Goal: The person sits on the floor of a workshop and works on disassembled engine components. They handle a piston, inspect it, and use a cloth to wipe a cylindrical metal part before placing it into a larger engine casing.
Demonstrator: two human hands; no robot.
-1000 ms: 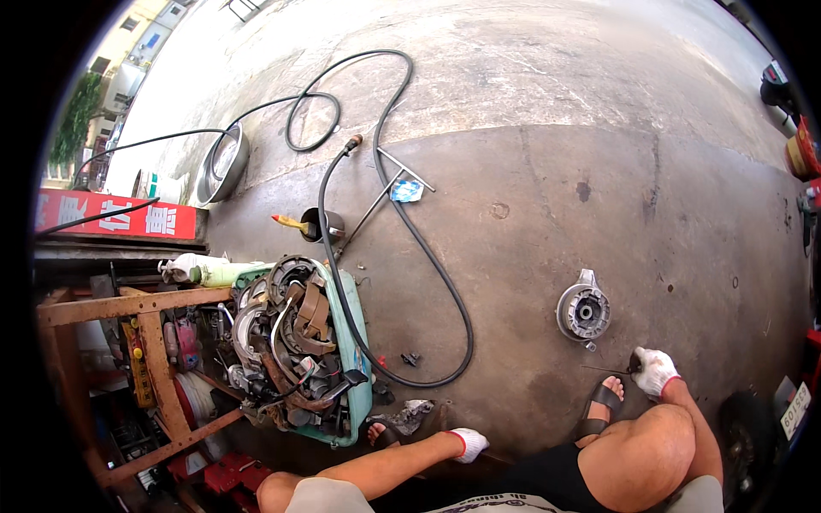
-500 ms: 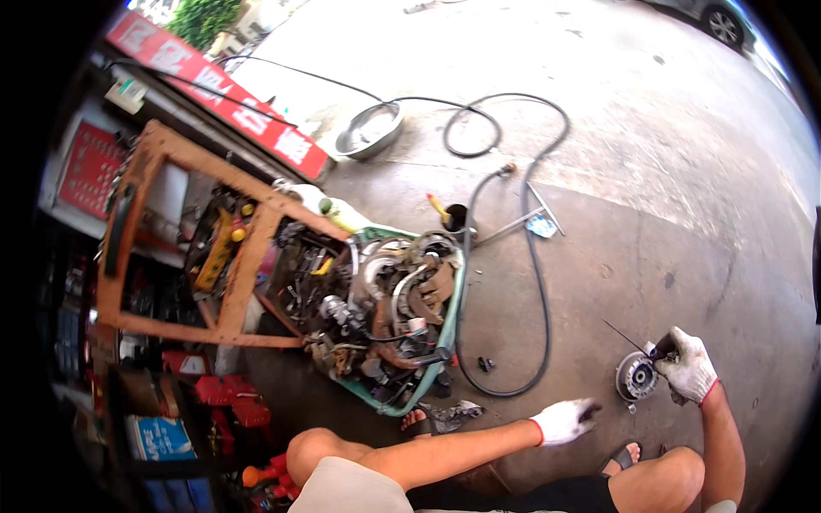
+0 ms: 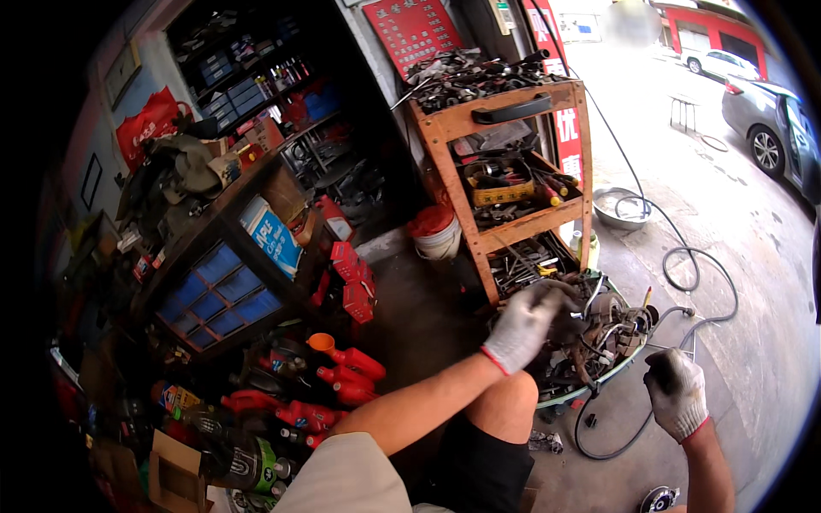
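Beside the orange cart (image 3: 513, 240) sits the green-rimmed basin (image 3: 609, 376) of jumbled parts; I'm apparently reaching toward it, which calls for careful fingers. My left hand (image 3: 526, 325) stretches forward, blurred, grip unreadable; my right hand (image 3: 678, 393) curls, its hold hidden; metal hub (image 3: 660, 499) at the lower edge.

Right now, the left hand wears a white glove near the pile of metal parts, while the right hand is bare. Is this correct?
Not fully: the right hand is not bare; the head view shows it in a white glove too. The left hand does wear one, near the pile of metal parts.
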